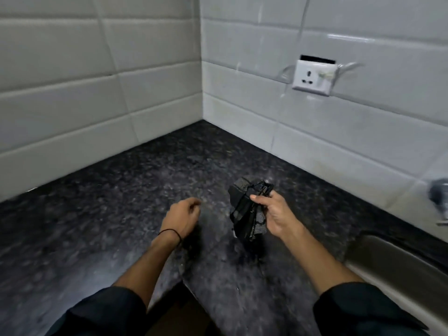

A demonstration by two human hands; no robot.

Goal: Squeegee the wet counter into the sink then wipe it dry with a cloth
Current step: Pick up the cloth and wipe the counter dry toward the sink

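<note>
**Dark cloth held above the corner counter**

From my remote seat I see 2 white tiled walls (97, 76) meeting above a speckled dark counter (101, 214). The steel sink (397, 263) shows at the right edge, well apart from the cloth. My right hand (274, 214) is clenched on a crumpled black cloth (247, 212) — it hangs above the counter, near the middle. My left hand (181, 219) hovers beside it, fingers loosely curled around nothing, a thin black band (171, 232) at the wrist. A white socket (314, 77) sits on the right wall — slightly blurred.
</note>
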